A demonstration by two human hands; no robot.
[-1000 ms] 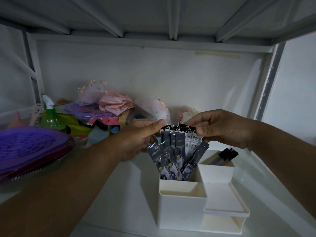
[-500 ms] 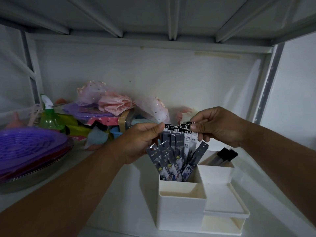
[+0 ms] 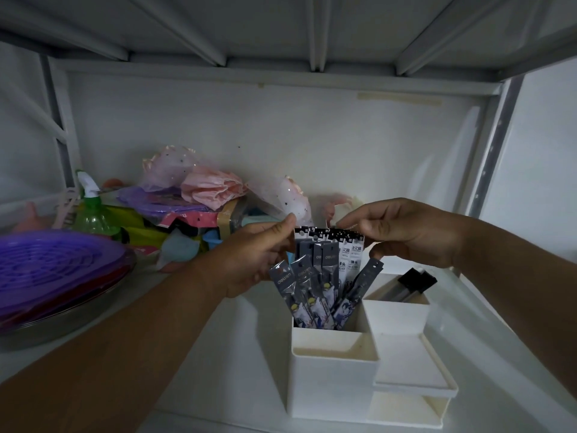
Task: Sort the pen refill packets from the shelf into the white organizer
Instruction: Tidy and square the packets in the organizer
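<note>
I see a big white metal shelf with a dim grey back wall. On its left side sits a wide purple plastic strainer bowl on a shiny metal dish. Behind it is a messy heap of pink and see-through gift wrap and a green spray bottle.

In the middle stands the white plastic organizer, with a tall cup part at the back left, a smaller box at the back right, and low trays in front. The box at the back right holds a black clip thing.

My left hand and my right hand are up above the tall cup. Each one pinches the top edge of the long grey and white pen refill packets, thumb and fingers pressed together on the black and white tops. The packets stand in a fan with their bottoms down inside the tall cup.

I think the job is almost done. The packets I can see are all in the cup. I see no loose packets on the shelf, but the heap could hide some. What is left is to let go and tidy them.
</note>
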